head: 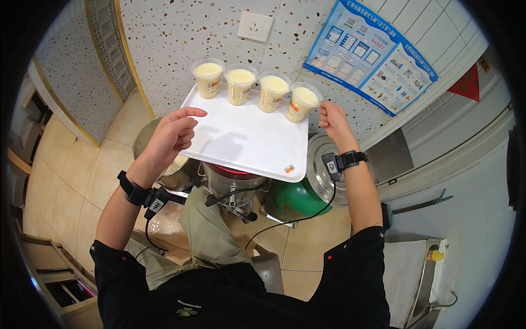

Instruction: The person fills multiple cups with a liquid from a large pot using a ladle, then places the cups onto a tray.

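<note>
A white plastic tray [246,140] rests above a metal pot in front of me. Along its far edge stand several clear plastic cups in a row, upright and filled with a pale yellow substance. The leftmost cup [206,82] is at the tray's far left corner, and the rightmost cup [302,105] is at the right edge. My left hand [176,131] is over the tray's left edge, holding nothing, index finger stretched out and the others curled. At the rightmost cup's rim are the curled fingers of my right hand [333,119]; whether they grip it is unclear.
Under the tray are a metal pot [234,189] with a red rim and a green gas cylinder [289,199]. A round metal lid [324,164] lies right of the tray. Left of it is a steel pot [144,135]. A speckled wall [172,45] rises behind.
</note>
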A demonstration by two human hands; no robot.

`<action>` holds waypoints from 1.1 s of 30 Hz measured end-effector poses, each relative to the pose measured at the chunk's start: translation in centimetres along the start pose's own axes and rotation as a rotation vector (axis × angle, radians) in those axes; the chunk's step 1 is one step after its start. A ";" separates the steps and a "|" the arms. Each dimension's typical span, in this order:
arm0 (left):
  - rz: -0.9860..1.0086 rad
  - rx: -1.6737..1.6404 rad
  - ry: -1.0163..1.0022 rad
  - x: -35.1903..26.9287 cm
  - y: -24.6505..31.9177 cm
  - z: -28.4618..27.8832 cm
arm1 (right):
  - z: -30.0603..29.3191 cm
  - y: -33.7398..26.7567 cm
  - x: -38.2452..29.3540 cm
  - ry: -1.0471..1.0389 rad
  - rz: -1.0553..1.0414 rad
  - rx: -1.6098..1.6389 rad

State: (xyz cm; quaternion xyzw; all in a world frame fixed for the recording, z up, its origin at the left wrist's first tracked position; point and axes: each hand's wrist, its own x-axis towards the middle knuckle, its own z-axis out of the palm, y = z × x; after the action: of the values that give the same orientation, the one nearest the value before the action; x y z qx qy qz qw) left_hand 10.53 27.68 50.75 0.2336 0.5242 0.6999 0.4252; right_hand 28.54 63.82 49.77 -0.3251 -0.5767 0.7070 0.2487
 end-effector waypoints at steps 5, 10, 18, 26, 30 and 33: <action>0.001 0.008 0.011 -0.2 0.0 -0.3 | 0.2 -0.2 -0.3 -0.008 0.017 -0.001; -0.002 0.024 0.011 -0.3 0.1 -0.5 | -0.4 -0.5 -0.2 -0.005 0.031 -0.044; 0.040 0.034 0.061 -1.7 0.3 -1.6 | -0.3 -0.7 -0.9 0.037 0.077 -0.112; 0.108 0.071 0.075 -4.6 -0.6 -5.4 | -0.2 -1.2 -4.0 0.123 -0.025 -0.057; 0.150 0.098 0.141 -6.8 -2.6 -9.5 | 2.3 -0.7 -7.4 0.022 -0.117 0.017; 0.150 0.052 0.249 -8.7 -4.4 -12.4 | 5.9 -0.1 -11.2 -0.054 -0.192 0.047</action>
State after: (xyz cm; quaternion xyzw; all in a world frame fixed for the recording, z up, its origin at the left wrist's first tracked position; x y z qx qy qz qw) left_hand 7.11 14.10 43.43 0.1946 0.5716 0.7396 0.2972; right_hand 31.57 51.83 52.50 -0.2433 -0.5947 0.7019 0.3073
